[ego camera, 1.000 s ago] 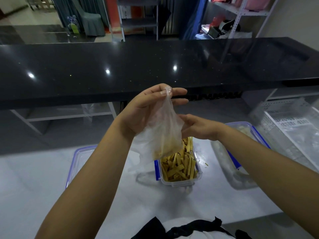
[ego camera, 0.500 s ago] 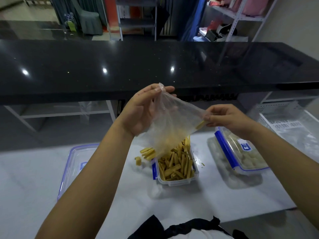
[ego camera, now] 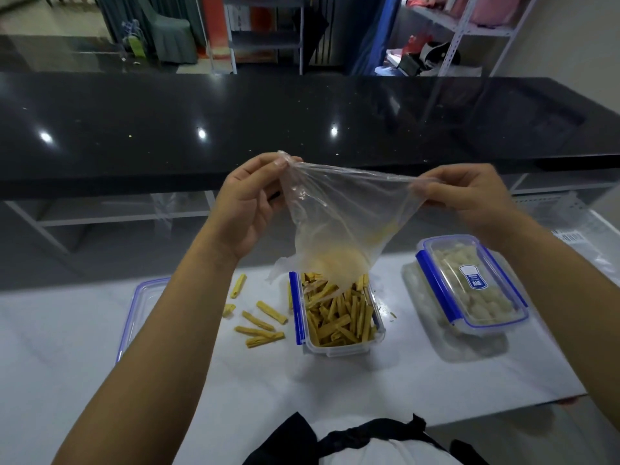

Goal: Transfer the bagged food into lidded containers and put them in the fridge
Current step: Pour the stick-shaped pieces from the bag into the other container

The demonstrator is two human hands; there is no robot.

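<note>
The clear plastic bag (ego camera: 339, 226) is hanging upside down, its mouth dipping into the open container (ego camera: 335, 317) of yellow sticks on the white counter (ego camera: 302, 391). The left hand (ego camera: 250, 203) is pinching 1 bottom corner and the right hand (ego camera: 466, 199) is pinching the other, stretching the bag between them. About 6 spilled sticks (ego camera: 260, 322) are lying just left of the container. A lidded container (ego camera: 469, 280) is sitting well to its right, and a loose lid (ego camera: 141, 310) is lying at the left.

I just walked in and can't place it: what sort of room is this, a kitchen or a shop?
Probably a home kitchen or pantry corner, though I can't be sure. A long black stone counter runs behind a white worktop, snap-lid food containers sit on it, and metal storage shelves stand at the back.
</note>
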